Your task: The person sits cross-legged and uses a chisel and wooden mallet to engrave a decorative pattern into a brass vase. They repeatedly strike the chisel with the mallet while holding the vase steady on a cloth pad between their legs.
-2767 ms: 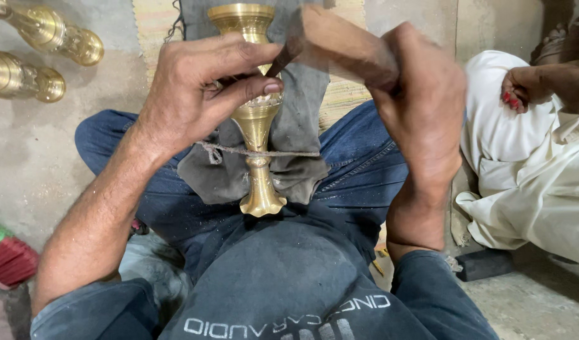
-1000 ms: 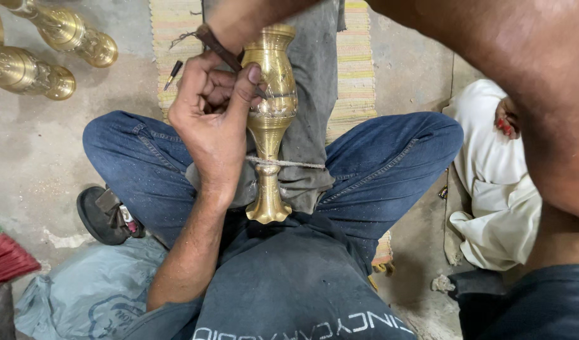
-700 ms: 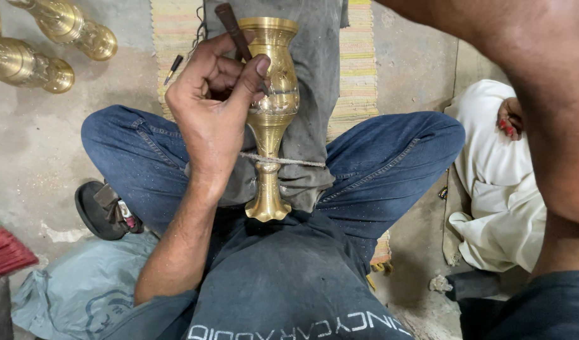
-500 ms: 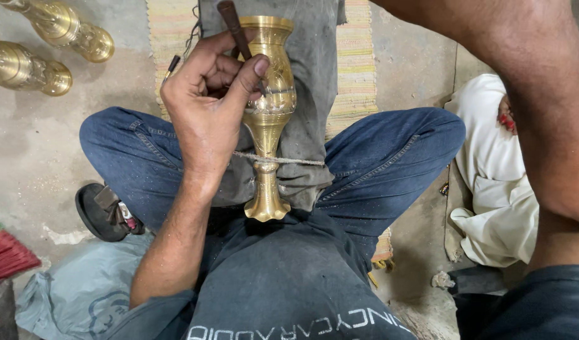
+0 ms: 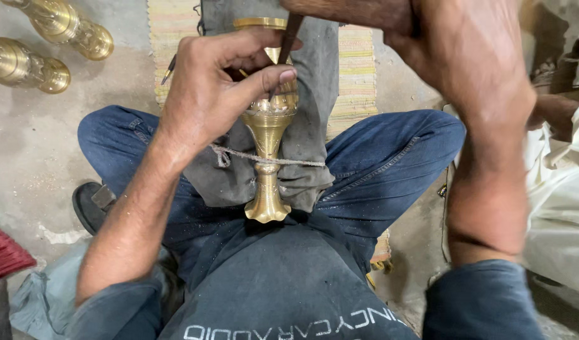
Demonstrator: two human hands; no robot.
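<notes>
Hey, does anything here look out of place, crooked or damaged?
Nothing looks damaged. The brass vase lies lashed with string onto a grey cloth across the lap, while two more brass vases lie tipped on the floor.

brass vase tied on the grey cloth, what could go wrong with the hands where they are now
The left hand pinches a thin dark chisel-like tool against the engraved brass vase, fingertips beside the tip; a blow from the raised right hand could slip onto them. Only a thin string ties the vase to the grey cloth pad, so it might twist and spoil the engraving.
</notes>
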